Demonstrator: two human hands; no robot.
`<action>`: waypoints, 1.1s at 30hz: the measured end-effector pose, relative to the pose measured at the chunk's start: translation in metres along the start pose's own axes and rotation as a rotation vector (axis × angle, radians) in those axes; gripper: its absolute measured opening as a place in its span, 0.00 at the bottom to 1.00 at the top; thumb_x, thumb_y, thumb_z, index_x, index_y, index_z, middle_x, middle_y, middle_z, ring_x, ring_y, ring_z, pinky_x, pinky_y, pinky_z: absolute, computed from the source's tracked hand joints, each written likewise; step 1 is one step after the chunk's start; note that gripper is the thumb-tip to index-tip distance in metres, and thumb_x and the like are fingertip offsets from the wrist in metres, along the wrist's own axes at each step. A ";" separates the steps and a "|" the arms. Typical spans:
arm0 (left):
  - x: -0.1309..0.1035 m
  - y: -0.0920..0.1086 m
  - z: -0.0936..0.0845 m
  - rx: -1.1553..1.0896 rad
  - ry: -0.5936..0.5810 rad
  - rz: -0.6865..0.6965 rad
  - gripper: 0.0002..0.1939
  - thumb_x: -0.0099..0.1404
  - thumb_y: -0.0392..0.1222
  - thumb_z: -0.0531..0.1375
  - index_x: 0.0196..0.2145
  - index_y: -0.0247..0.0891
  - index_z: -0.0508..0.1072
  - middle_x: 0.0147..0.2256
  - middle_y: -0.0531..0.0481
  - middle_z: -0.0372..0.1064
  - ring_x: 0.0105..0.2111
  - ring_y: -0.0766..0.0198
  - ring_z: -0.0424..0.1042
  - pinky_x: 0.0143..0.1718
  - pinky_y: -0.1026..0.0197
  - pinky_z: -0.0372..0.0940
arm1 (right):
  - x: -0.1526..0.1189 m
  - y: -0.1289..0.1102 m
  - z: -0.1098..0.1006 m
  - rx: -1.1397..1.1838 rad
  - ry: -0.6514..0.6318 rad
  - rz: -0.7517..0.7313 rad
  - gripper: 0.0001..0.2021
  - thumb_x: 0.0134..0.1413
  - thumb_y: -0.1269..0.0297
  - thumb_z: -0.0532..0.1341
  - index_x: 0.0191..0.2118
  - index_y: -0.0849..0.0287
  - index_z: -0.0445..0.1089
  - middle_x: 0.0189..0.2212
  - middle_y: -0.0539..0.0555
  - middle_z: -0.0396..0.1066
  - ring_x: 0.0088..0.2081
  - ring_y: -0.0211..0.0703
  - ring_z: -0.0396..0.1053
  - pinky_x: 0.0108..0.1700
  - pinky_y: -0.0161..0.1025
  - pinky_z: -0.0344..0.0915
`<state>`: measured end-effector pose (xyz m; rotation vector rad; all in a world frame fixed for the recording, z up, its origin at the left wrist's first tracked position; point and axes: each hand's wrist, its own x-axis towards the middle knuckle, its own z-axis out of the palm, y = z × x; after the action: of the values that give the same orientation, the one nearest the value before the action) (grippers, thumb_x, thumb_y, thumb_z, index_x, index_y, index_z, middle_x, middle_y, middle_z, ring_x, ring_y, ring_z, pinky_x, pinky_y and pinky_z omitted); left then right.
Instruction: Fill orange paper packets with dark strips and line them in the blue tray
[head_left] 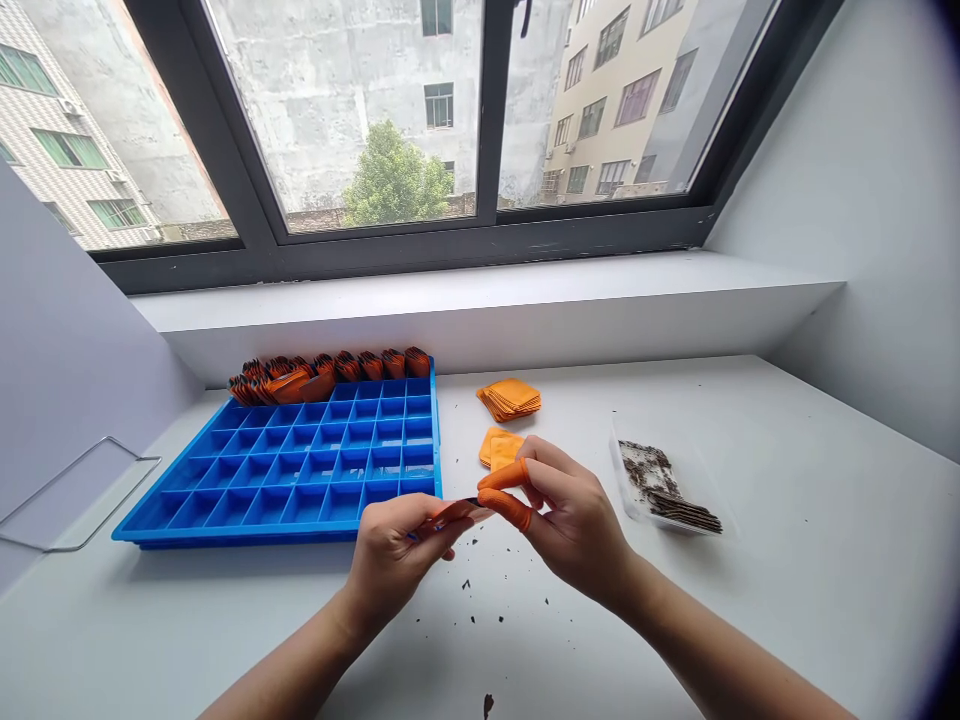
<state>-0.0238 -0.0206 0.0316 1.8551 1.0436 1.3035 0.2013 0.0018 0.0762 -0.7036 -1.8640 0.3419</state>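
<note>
My left hand point(401, 540) is closed around a small orange packet point(454, 512), held level between thumb and fingers above the table. Orange finger cots cover the thumb and index finger of my right hand point(566, 510). These two fingertips are pinched together at the packet's right end, where a dark edge shows; what they grip is too small to name. Behind my right hand lie a few flat orange packets point(495, 447), partly hidden by its fingers. A neat stack of orange packets point(511, 397) is farther back.
A blue compartment tray point(437, 430) stands at left, with filled orange packets point(349, 366) upright along its back row. At right, a clear plastic box point(626, 490) holds thin dark brown sheets point(682, 510). Dark crumbs point(472, 619) dot the white table. A wire stand point(105, 440) is far left.
</note>
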 end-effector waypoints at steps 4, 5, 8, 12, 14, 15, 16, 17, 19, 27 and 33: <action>0.000 0.002 0.000 -0.016 -0.007 -0.019 0.07 0.71 0.45 0.71 0.41 0.39 0.87 0.32 0.47 0.83 0.25 0.62 0.80 0.26 0.65 0.76 | -0.003 0.006 0.003 0.022 -0.002 0.006 0.04 0.70 0.61 0.69 0.46 0.53 0.81 0.29 0.49 0.62 0.31 0.39 0.62 0.30 0.38 0.64; 0.001 0.002 0.000 -0.015 0.000 -0.022 0.08 0.72 0.45 0.71 0.40 0.38 0.87 0.31 0.46 0.83 0.25 0.62 0.81 0.26 0.64 0.76 | -0.003 0.008 0.002 0.037 0.003 0.010 0.07 0.70 0.60 0.69 0.48 0.52 0.80 0.30 0.49 0.63 0.31 0.40 0.63 0.30 0.39 0.65; 0.001 0.002 -0.002 -0.023 0.035 -0.032 0.10 0.73 0.45 0.70 0.39 0.36 0.85 0.30 0.47 0.82 0.24 0.62 0.80 0.27 0.64 0.75 | -0.001 0.014 -0.003 0.084 0.018 0.026 0.10 0.69 0.56 0.69 0.51 0.51 0.80 0.31 0.49 0.65 0.31 0.40 0.64 0.30 0.39 0.68; 0.001 0.000 -0.002 -0.121 0.040 -0.080 0.10 0.73 0.46 0.70 0.40 0.35 0.84 0.33 0.45 0.83 0.25 0.62 0.81 0.28 0.63 0.78 | -0.002 0.020 -0.002 0.117 -0.042 0.045 0.08 0.67 0.57 0.71 0.48 0.51 0.81 0.34 0.51 0.67 0.32 0.40 0.66 0.28 0.38 0.67; 0.000 -0.001 -0.001 -0.171 0.037 -0.101 0.10 0.73 0.46 0.70 0.41 0.35 0.84 0.36 0.43 0.84 0.27 0.60 0.83 0.29 0.62 0.79 | -0.005 0.021 0.002 0.109 -0.075 0.032 0.07 0.67 0.59 0.71 0.47 0.52 0.80 0.35 0.52 0.68 0.33 0.39 0.68 0.28 0.38 0.67; -0.001 -0.001 0.000 -0.190 0.036 -0.105 0.10 0.73 0.46 0.70 0.41 0.35 0.83 0.36 0.43 0.84 0.28 0.59 0.84 0.30 0.61 0.80 | -0.006 0.021 0.005 0.100 -0.083 0.016 0.06 0.67 0.60 0.71 0.47 0.52 0.80 0.35 0.51 0.68 0.33 0.39 0.68 0.29 0.38 0.67; -0.001 -0.001 0.000 -0.206 0.034 -0.108 0.10 0.73 0.46 0.70 0.41 0.35 0.83 0.37 0.43 0.85 0.30 0.58 0.85 0.31 0.61 0.80 | -0.008 0.021 0.007 0.088 -0.079 -0.005 0.06 0.68 0.63 0.70 0.48 0.51 0.79 0.35 0.51 0.68 0.33 0.39 0.68 0.29 0.38 0.67; -0.001 -0.001 0.000 -0.219 0.033 -0.112 0.10 0.73 0.46 0.70 0.42 0.35 0.83 0.37 0.43 0.85 0.31 0.57 0.86 0.32 0.61 0.80 | -0.009 0.021 0.009 0.075 -0.065 -0.025 0.08 0.67 0.65 0.70 0.50 0.51 0.78 0.35 0.50 0.68 0.34 0.39 0.68 0.29 0.37 0.67; -0.002 0.000 0.000 -0.235 0.035 -0.124 0.10 0.73 0.45 0.70 0.42 0.35 0.83 0.38 0.43 0.85 0.32 0.56 0.86 0.31 0.62 0.79 | -0.010 0.021 0.010 0.056 -0.022 -0.056 0.13 0.66 0.67 0.71 0.54 0.51 0.75 0.34 0.49 0.69 0.34 0.39 0.69 0.28 0.37 0.66; -0.002 0.000 0.000 -0.261 0.035 -0.154 0.10 0.73 0.46 0.71 0.42 0.35 0.82 0.37 0.42 0.86 0.32 0.56 0.87 0.28 0.66 0.75 | -0.011 0.023 0.013 0.062 0.049 -0.100 0.14 0.64 0.69 0.73 0.51 0.52 0.73 0.34 0.49 0.72 0.33 0.39 0.71 0.27 0.36 0.66; 0.001 0.000 -0.001 -0.270 -0.004 -0.119 0.13 0.77 0.48 0.65 0.42 0.34 0.82 0.35 0.42 0.85 0.33 0.56 0.87 0.29 0.66 0.76 | -0.011 0.022 0.015 0.065 0.109 -0.107 0.11 0.64 0.69 0.72 0.49 0.53 0.74 0.32 0.47 0.68 0.31 0.37 0.68 0.26 0.35 0.66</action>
<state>-0.0247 -0.0198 0.0323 1.5712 0.9115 1.2999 0.1971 0.0137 0.0501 -0.5651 -1.7712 0.2887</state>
